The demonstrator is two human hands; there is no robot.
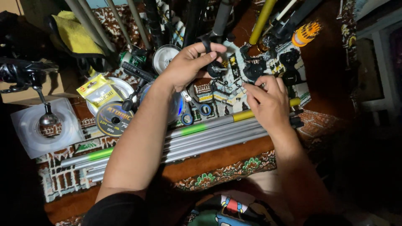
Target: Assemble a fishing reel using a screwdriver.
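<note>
Several grey rod sections [209, 138] with green and yellow bands lie side by side across the patterned rug [226, 169], running from lower left up toward centre right; bundled like that they stay out of my working spot. More rod butts [104, 25] fan out along the top of the frame, ends pointing in at me, probably so each is within reach.

Left of centre: a flat line spool [112, 119] with a yellow packet [97, 90] propped on a second spool, and a clear round spool case [44, 127] at far left under a reel handle [46, 113].

Blue-handled scissors [194, 111] lie just below my left wrist, close for cutting.

My left hand [188, 65], upper centre, pinches a small black fitting [213, 67] between thumb and fingers, lifted off the rug so I can see it. Exactly what sort of part it is, I cannot tell.

My right hand [268, 102], centre right, is curled narrow, fingertips down among small dark bits [228, 86] scattered on the rug; whether it grips one I cannot tell.
</note>
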